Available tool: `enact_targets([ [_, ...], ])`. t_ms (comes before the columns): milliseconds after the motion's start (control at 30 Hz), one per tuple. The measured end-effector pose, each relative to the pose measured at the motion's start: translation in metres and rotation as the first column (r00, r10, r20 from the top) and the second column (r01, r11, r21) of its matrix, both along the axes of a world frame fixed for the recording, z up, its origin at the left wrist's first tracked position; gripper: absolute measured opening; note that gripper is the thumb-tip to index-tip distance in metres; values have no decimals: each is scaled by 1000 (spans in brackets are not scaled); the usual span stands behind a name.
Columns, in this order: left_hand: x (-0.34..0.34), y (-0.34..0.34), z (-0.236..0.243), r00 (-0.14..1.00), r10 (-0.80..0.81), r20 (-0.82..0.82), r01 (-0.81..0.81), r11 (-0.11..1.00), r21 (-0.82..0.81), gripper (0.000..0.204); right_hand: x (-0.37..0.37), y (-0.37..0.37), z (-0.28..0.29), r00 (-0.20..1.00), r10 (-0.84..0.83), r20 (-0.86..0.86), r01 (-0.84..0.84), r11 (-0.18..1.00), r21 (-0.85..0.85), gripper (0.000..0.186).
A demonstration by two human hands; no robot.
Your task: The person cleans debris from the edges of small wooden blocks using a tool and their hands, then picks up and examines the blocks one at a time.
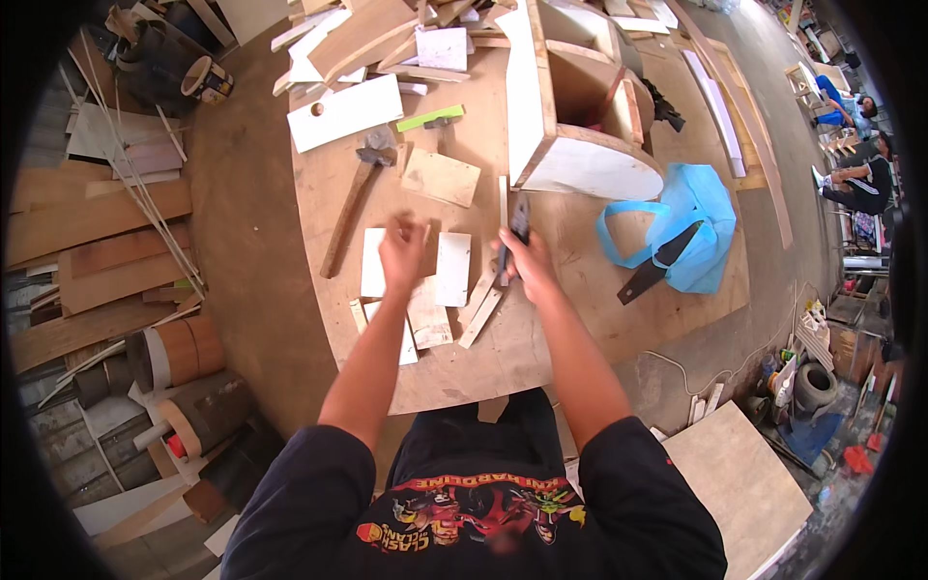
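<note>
Over the small wood blocks, my left hand (403, 255) has its fingers curled together and is slightly blurred; anything inside them is hidden. My right hand (527, 259) grips dark-handled pliers (521, 218), jaws pointing away from me, beside a narrow upright wood strip (503, 198). Beneath and between the hands lie a white block (452, 271), a bare wood block (428, 314) and a pair of short wood sticks (480, 322). To the left rests a hammer (350, 217) with a wooden handle. A plain wood piece (441, 178) lies just beyond.
A white-sided wooden cabinet piece (590, 166) stands at the far middle of the plywood table (474, 375). Right of it sits a light blue bag (698, 227) with a dark saw blade (660, 263). Scrap wood (377, 43) is heaped at the back. Two people sit far right.
</note>
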State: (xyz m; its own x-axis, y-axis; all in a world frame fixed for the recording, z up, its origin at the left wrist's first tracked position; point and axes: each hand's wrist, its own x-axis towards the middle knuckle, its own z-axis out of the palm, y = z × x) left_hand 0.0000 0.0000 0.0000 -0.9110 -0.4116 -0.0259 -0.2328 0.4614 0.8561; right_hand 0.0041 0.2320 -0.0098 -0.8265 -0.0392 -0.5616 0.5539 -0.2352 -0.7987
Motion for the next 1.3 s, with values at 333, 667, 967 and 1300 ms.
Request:
enact_targets([
  [333,50,34,-6,854,-102,510,269,925,-267,65,120,48,-12,984,39,175,-59,992,113,27],
  [667,87,54,-9,946,-244,215,236,970,66,35,185,102,-3,962,173,212,-177,984,3,27],
  [967,230,212,-58,925,-269,269,212,952,222,47,243,199,-3,876,384,292,-430,896,110,35],
  [1300,233,222,-71,993,-62,99,106,834,-542,40,226,226,-25,713,634,301,-659,752,-24,41],
])
